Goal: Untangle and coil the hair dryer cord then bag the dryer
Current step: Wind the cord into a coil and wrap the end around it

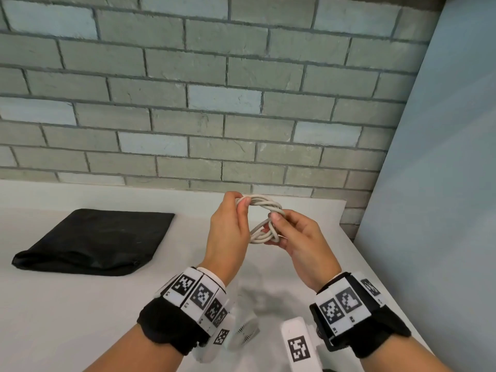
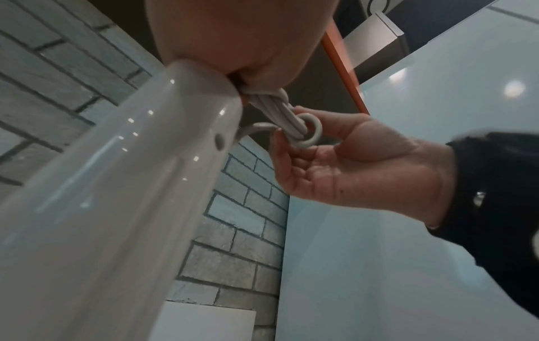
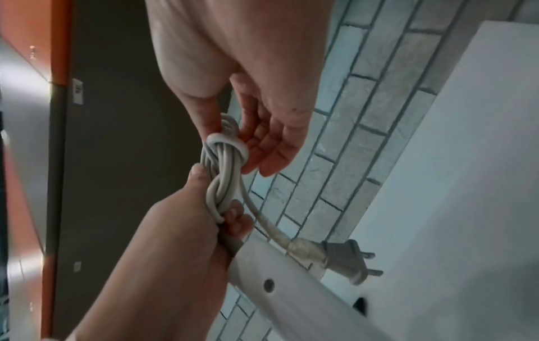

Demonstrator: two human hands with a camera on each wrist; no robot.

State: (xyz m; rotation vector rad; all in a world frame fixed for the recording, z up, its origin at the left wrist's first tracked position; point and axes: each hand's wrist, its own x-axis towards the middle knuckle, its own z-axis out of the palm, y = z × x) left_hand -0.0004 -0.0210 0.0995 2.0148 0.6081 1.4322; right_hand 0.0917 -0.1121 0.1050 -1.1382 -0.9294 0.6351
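Both hands hold a beige cord bundle point(image 1: 264, 204) in the air above the white table point(image 1: 80, 318). My left hand point(image 1: 243, 204) grips the bundle's far end together with the tip of the white hair dryer handle point(image 2: 116, 184). The dryer's grille point(image 1: 244, 331) shows under my left wrist. My right hand point(image 1: 275, 224) pinches a turn of cord point(image 3: 227, 143) that is wrapped around the bundle, thumb on one side and fingers on the other. The grey plug point(image 3: 347, 260) dangles free on a short tail. The black bag point(image 1: 94, 242) lies flat on the table to the left.
A grey brick wall point(image 1: 214, 103) runs behind the table. A pale blue panel point(image 1: 442, 183) stands along the table's right edge. Bare white tabletop lies between the bag and my hands.
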